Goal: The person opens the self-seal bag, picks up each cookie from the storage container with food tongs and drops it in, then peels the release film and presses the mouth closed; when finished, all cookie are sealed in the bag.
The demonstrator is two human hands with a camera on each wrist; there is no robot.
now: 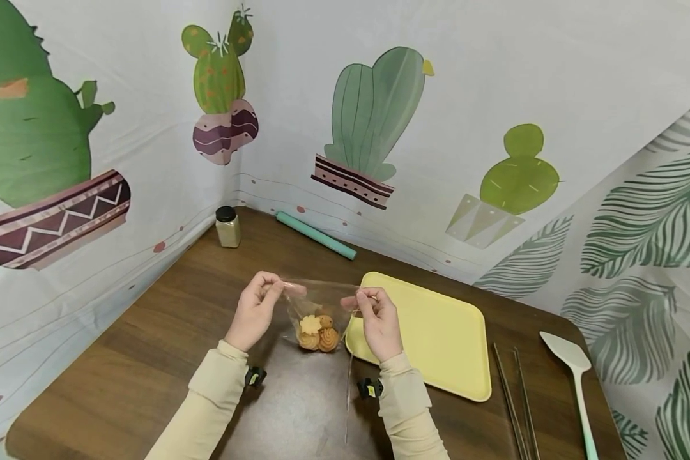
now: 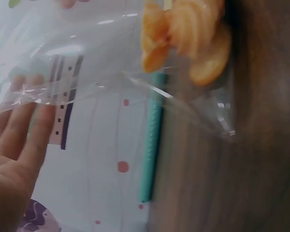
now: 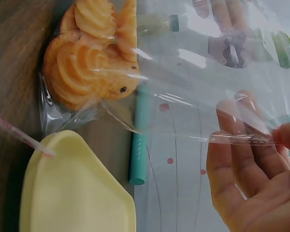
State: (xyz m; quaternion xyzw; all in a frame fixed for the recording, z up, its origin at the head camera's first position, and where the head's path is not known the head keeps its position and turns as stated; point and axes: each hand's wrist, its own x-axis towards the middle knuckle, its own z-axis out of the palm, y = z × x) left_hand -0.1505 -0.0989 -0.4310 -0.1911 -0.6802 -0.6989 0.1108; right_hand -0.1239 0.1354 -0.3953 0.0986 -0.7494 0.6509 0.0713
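Note:
A clear plastic bag with several piped cookies at its bottom hangs between my two hands, above the table. My left hand pinches the bag's upper left corner. At the upper right corner, my right hand pinches the plastic between thumb and fingers. In the right wrist view, the bag's edge runs across the fingers, and one cookie shows a swirl. A thin string hangs down below the right hand; its upper end is hard to make out. The left thumb is out of the left wrist view.
Behind and under my right hand lies a yellow tray. A teal rolling pin and a black-lidded jar stand along the back edge. Metal tongs and a white spatula lie at the right. Patterned cloth surrounds the table.

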